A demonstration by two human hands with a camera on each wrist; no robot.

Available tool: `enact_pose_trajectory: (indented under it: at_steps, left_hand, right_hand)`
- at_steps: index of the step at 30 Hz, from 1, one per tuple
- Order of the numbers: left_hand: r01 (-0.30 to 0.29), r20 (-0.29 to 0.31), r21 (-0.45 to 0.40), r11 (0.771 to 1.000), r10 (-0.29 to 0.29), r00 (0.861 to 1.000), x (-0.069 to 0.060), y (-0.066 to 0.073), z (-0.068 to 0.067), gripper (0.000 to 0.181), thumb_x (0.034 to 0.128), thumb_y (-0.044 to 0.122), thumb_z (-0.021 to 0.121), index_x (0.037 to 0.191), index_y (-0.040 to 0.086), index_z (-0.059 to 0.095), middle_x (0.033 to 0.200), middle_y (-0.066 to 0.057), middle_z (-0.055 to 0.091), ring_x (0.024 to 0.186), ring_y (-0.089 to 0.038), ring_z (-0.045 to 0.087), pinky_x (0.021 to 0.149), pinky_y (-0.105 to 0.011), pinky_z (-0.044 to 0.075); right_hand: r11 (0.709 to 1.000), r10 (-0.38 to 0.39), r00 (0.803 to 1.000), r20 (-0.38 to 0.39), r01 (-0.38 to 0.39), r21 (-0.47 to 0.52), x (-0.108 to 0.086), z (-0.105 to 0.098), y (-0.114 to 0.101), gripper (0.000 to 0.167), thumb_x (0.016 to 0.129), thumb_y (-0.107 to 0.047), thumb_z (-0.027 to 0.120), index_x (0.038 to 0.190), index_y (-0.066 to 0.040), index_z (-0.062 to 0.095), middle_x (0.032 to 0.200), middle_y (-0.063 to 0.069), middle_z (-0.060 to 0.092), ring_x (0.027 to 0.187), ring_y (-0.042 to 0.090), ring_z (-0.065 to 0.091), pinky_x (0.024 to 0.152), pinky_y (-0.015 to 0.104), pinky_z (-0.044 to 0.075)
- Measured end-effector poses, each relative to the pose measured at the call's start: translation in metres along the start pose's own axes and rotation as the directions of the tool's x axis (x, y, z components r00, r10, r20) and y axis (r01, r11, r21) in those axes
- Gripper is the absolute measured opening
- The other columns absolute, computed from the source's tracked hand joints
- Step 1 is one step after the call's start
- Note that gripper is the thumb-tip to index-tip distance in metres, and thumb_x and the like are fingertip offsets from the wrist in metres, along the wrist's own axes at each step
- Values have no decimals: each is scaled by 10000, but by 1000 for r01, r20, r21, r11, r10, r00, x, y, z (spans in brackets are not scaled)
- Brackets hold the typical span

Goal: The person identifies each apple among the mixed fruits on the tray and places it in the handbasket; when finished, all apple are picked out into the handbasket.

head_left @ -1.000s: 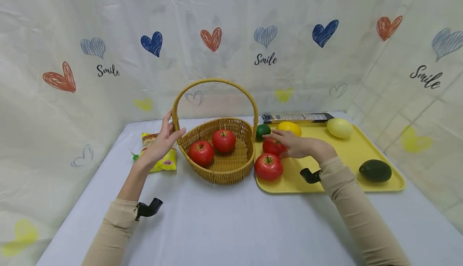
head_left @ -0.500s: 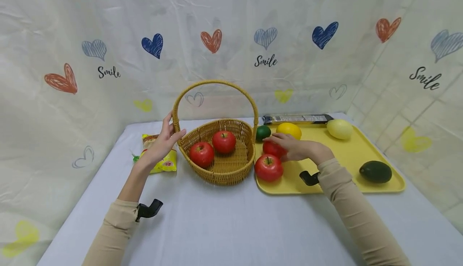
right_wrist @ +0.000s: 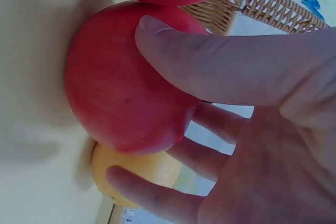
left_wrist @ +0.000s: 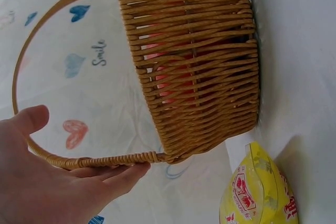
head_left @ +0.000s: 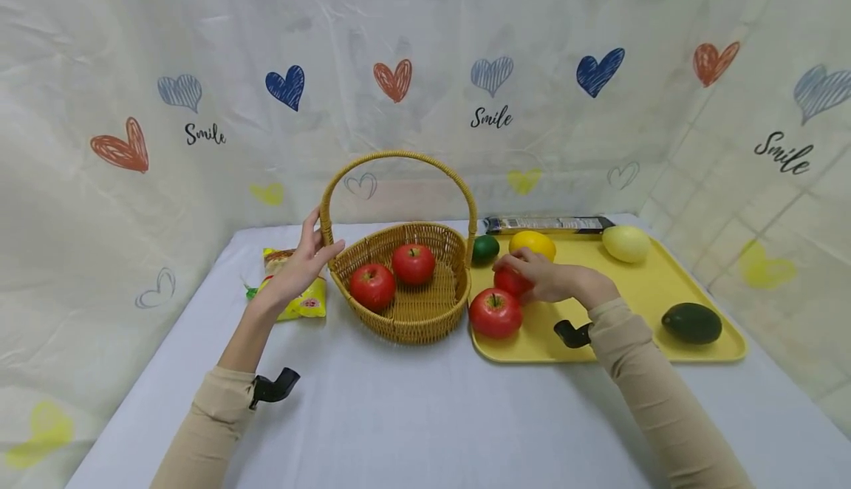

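Observation:
In the head view, my right hand [head_left: 547,278] holds a red apple [head_left: 512,281] on the yellow tray. The thumb presses one side of this apple [right_wrist: 126,82] in the right wrist view, and the fingers reach round its other side. A second red apple [head_left: 496,313] touches it. My left hand [head_left: 297,267] rests against the left side of the handle of a wicker basket [head_left: 412,330]. Its thumb lies inside the handle [left_wrist: 113,160], and its fairly straight fingers run along the outside. Inside the basket lie two red apples [head_left: 372,286].
The yellow tray [head_left: 578,319] also carries a lemon [head_left: 532,244], a small green fruit [head_left: 485,250], a pale yellow fruit [head_left: 626,244] and a dark green avocado [head_left: 691,323]. A long dark packet [head_left: 548,224] lies at its back edge. Left of the basket is a yellow snack bag [head_left: 302,306].
My right hand has closed its fingers and thumb round the rear apple on the tray, which has shifted slightly right. The left hand stays at the basket handle.

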State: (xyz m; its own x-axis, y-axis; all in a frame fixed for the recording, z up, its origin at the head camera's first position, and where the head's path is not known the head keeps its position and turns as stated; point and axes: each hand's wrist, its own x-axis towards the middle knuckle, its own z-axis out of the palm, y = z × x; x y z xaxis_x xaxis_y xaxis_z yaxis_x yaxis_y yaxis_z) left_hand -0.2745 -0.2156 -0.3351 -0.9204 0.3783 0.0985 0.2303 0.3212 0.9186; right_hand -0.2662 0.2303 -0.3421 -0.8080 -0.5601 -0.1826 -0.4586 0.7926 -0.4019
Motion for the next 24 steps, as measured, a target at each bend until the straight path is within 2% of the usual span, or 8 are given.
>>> enact_pose_trajectory:
  at_steps: [7,15,24]
  left_hand:
    - [2,-3,4,1000,-2,1000,-1,-2,-1,855,1083,426,464,1611,319,-200,1713,-180,153,1563,-395,242,1248,-691,150]
    - [3,-11,0,1000,-3,1000,-1,0,-1,867,1077,428,475,1613,312,-196,1701,-199,174,1548,-406,268,1242,-698,162]
    - [7,-10,10,1000,-7,1000,-1,-1,0,866,1072,449,480,1613,329,-185,1714,-169,152,1557,-399,253,1231,-714,168]
  right_hand:
    - [999,31,999,23,-32,44,-4,-2,3,569,907,-66,745,1409,-162,496,1354,265,362,1245,464,451,1043,603,469]
    - [999,28,999,38,-29,42,-4,-6,5,570,905,-134,770,1400,-141,487,1380,256,472,1279,438,446,1056,619,457]
    - [999,21,1000,20,-22,28,-11,-10,7,582,862,-77,795,1373,-151,526,1309,196,505,1215,366,497,1013,547,489]
